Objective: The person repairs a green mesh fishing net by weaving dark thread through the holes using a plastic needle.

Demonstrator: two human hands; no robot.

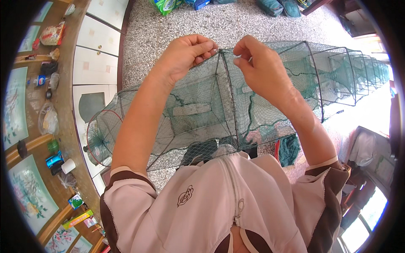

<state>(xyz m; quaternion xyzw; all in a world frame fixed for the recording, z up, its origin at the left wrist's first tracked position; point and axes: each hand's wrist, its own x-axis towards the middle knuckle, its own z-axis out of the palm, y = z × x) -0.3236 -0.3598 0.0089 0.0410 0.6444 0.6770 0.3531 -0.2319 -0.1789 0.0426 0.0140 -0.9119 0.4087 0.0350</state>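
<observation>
A long net trap (202, 105) of green mesh stretches across in front of me, held in shape by dark square frames (231, 99). My left hand (185, 57) is closed in a pinch beside the top corner of one frame. Just right of that corner, my right hand (262, 69) has its fingers curled, with thumb and forefinger near each other. Whatever the fingertips hold, perhaps something thin, is too small to make out. At the left end, a red hoop (88, 128) rings the gathered mesh. The far right of the trap narrows into several closely spaced frames.
Speckled floor (147, 38) lies beneath the net. A wooden sideboard (69, 101) with white doors and scattered packets stands along the left. Green and blue packages (166, 5) and dark teal bundles (278, 7) lie at the far side. Loose green netting (289, 149) hangs near my right side.
</observation>
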